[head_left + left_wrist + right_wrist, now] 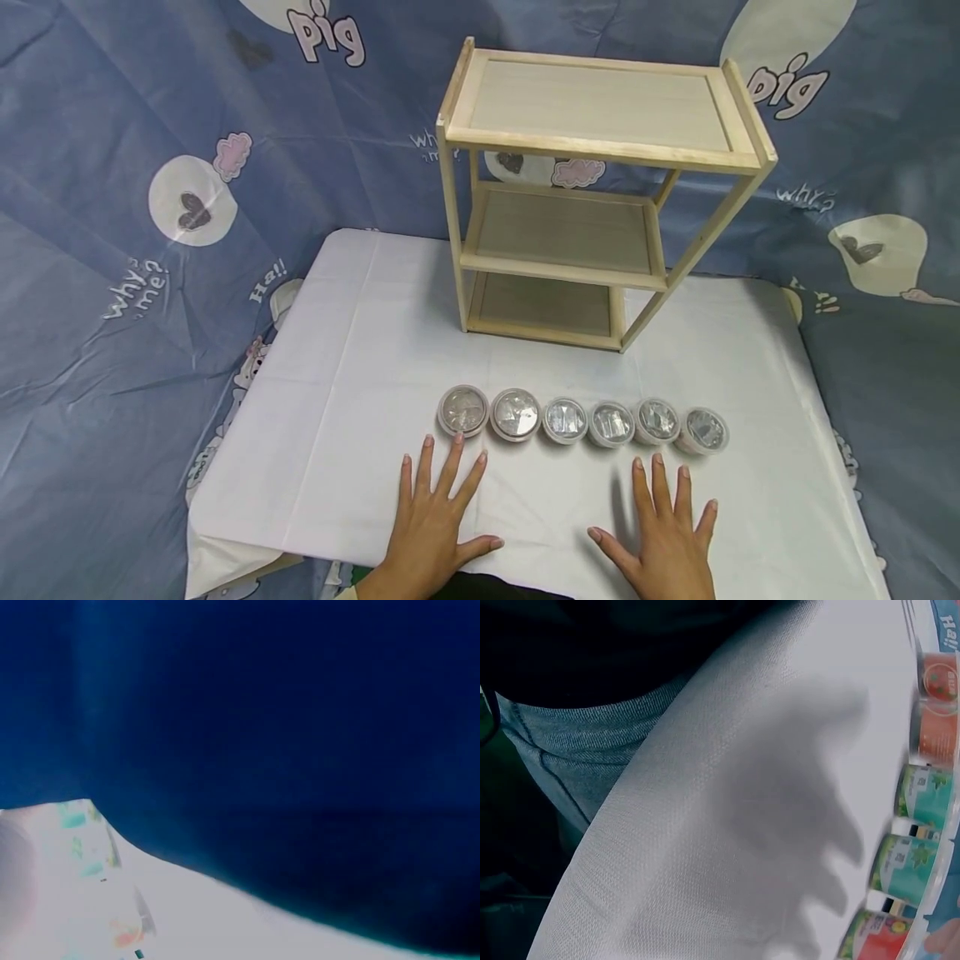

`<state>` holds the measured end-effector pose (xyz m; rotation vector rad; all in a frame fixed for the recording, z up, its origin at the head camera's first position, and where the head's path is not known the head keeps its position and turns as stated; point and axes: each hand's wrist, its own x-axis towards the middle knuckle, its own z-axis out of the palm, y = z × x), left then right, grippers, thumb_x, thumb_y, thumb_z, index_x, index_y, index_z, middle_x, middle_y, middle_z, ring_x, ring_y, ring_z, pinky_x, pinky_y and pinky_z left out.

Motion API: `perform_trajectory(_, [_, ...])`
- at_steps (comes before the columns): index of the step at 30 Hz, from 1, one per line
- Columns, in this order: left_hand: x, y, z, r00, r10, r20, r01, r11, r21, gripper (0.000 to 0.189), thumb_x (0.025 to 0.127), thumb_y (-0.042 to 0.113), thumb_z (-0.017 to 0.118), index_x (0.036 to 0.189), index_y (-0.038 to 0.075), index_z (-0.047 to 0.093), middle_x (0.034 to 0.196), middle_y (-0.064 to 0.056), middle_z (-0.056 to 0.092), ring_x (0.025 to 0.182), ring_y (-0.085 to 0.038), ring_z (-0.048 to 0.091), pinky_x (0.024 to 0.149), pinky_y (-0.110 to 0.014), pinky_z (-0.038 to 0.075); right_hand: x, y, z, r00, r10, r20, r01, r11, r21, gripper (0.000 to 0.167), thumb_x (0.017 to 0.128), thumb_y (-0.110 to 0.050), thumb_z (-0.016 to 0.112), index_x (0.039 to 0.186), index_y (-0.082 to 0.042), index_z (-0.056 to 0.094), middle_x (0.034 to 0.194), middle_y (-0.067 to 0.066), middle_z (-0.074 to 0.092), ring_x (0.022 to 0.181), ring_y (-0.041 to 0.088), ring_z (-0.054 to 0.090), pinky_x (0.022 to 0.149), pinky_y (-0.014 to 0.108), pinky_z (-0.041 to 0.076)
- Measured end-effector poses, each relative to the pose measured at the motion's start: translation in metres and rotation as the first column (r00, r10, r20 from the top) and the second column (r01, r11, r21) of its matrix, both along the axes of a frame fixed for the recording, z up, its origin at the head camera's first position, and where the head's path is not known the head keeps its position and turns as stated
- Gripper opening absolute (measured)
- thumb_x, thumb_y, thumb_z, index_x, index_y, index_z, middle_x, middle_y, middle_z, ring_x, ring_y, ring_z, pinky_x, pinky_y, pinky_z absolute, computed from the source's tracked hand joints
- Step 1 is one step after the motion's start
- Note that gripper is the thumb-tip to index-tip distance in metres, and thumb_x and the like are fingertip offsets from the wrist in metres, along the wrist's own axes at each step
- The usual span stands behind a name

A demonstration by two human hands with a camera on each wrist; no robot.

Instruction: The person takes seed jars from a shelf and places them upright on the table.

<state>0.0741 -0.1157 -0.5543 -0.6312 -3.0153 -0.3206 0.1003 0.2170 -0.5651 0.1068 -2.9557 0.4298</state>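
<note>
Several small round tubs with clear lids and silvery tops stand in a row across the white table; the leftmost tub (462, 411) and the one beside it (515, 414) look larger. Just in front of the leftmost tub, my left hand (429, 525) has its fingers straight and spread, holding nothing. My right hand (667, 546) is likewise spread, near the rightmost tub (705, 431), with nothing in it. From the right wrist, a green-labelled tub (904, 866) and a red-labelled tub (877, 937) show their sides. In the left wrist view the tubs look washed out.
A three-tier wooden shelf (600, 150) stands behind the tubs on the white-covered table (360, 375). Blue printed cloth (97, 250) hangs at the back and sides. The person's jeans (577, 750) show by the table's near edge.
</note>
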Motion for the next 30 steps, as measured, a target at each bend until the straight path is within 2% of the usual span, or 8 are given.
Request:
perform_trajectory(9, [0.0015, 0.0005, -0.0007, 1.0, -0.01, 0.02, 0.01, 1.0, -0.008, 0.11, 0.076, 0.085, 0.067, 0.164, 0.026, 0.037, 0.173, -0.017, 0.014, 0.154, -0.056, 0.008, 0.112, -0.079, 0.016, -0.0009, 0.0023, 0.0014, 1.0, 0.0, 0.008, 0.0, 1.0, 0.008, 0.115, 0.08, -0.073, 0.075, 0.167, -0.015, 0.026, 0.17, 0.02, 0.023, 0.154, 0.053, 0.011, 0.105, 0.087, 0.006])
perform_trajectory(13, [0.0012, 0.0006, -0.0004, 0.999, -0.011, 0.037, 0.011, 1.0, -0.018, 0.11, 0.077, 0.086, 0.066, 0.165, 0.026, 0.035, 0.173, -0.018, 0.012, 0.154, -0.054, 0.006, 0.112, -0.079, 0.015, -0.0021, 0.0025, 0.0022, 1.0, -0.001, 0.021, 0.0, 1.0, 0.011, 0.114, 0.081, -0.073, 0.074, 0.166, -0.014, 0.027, 0.171, 0.02, 0.021, 0.156, 0.049, 0.006, 0.105, 0.088, 0.006])
perform_trajectory(24, [0.0019, 0.0004, -0.0018, 1.0, 0.006, 0.024, -0.005, 1.0, -0.013, 0.112, 0.076, 0.087, 0.066, 0.165, 0.024, 0.035, 0.172, -0.021, 0.014, 0.154, -0.055, 0.009, 0.112, -0.079, 0.016, -0.0031, 0.0012, 0.0027, 1.0, 0.003, 0.019, -0.003, 1.0, 0.006, 0.114, 0.08, -0.072, 0.075, 0.167, -0.015, 0.027, 0.17, 0.02, 0.022, 0.157, 0.046, 0.005, 0.107, 0.086, 0.003])
perform_trajectory(30, [0.0008, -0.0007, -0.0011, 0.999, 0.027, 0.036, -0.027, 1.0, 0.006, 0.115, 0.076, 0.086, 0.067, 0.166, 0.023, 0.033, 0.173, -0.021, 0.011, 0.155, -0.053, 0.004, 0.113, -0.078, 0.014, -0.0031, 0.0027, 0.003, 1.0, -0.002, 0.012, 0.002, 1.0, 0.005, 0.116, 0.08, -0.072, 0.075, 0.167, -0.014, 0.025, 0.17, 0.021, 0.022, 0.157, 0.047, 0.007, 0.108, 0.085, 0.001])
